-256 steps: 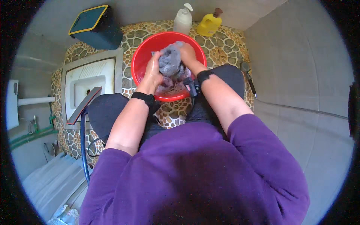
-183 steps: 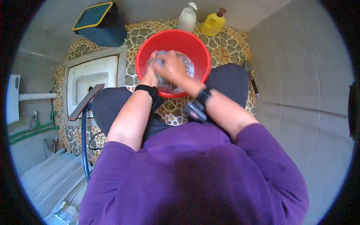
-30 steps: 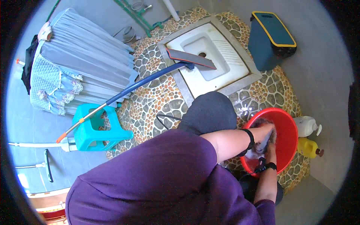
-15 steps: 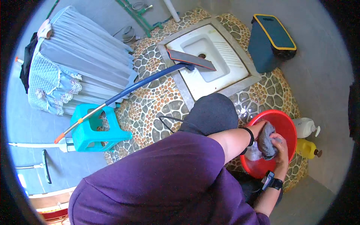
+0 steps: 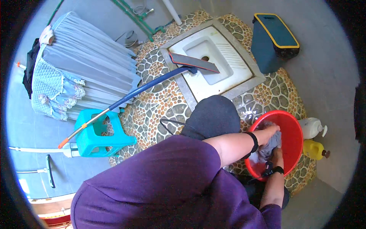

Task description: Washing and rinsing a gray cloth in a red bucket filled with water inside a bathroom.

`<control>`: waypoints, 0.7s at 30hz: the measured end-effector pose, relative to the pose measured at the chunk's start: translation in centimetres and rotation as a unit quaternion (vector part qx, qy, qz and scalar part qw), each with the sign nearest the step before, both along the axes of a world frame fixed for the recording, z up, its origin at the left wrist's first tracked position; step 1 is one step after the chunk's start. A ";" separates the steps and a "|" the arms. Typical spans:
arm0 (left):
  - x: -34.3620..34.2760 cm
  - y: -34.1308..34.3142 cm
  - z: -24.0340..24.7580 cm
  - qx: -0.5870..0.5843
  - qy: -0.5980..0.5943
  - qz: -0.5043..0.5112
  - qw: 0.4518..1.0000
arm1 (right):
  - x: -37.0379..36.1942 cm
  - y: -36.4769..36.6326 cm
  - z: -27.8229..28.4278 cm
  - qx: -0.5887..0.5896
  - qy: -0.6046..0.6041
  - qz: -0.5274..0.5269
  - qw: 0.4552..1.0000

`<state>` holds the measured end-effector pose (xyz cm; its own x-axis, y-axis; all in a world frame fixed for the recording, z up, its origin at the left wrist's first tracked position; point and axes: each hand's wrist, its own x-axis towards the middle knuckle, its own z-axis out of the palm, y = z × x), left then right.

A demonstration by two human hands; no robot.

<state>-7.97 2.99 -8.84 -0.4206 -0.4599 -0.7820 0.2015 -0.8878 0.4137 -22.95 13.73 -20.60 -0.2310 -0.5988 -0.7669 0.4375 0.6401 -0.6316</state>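
Note:
A wet grey cloth [image 5: 271, 143] is bunched inside a red plastic basin [image 5: 292, 129] on the pebbled floor, with some water and suds beside it. My left hand [image 5: 269, 132] reaches in from the left, its fingers bent round the upper part of the cloth. Lower down in the basin, my right hand [image 5: 278, 154] is closed against the cloth's near side; its fingertips are mostly hidden. Black bands circle both wrists, and the right one is close to the basin's near rim.
A white pump bottle [image 5: 312, 127] and a yellow jug [image 5: 314, 150] stand right of the basin. Farther off are a squat toilet [image 5: 206, 86], a long-handled floor squeegee [image 5: 152, 80] lying across it, a teal stool [image 5: 103, 141] and a dark bin [image 5: 264, 49].
Both hands have pushed the cloth lower into the basin. The right hand has moved down and toward me, and its wrist has dropped to the rim. The cloth is more bunched.

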 end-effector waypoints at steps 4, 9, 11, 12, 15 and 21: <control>1.7 -0.3 -1.4 -0.022 -0.112 -0.029 0.993 | 0.4 -1.0 2.0 0.020 0.062 0.117 0.991; 2.7 -0.6 2.2 0.057 0.009 -0.093 0.994 | 1.8 -4.5 12.5 -0.095 0.074 0.185 0.975; 4.1 -0.7 2.9 0.096 0.030 -0.070 0.993 | 4.7 -5.6 19.5 -0.138 0.095 0.242 0.956; 4.9 -0.6 3.6 0.073 0.036 -0.064 0.995 | 5.8 -5.6 22.6 -0.176 0.129 0.278 0.935; 6.7 0.1 5.6 -0.045 0.065 -0.071 0.994 | 6.7 -5.0 26.2 -0.216 0.155 0.317 0.910; 5.4 0.8 -6.0 -0.140 0.301 0.011 0.943 | 11.2 -6.2 15.4 -0.191 0.438 0.188 0.858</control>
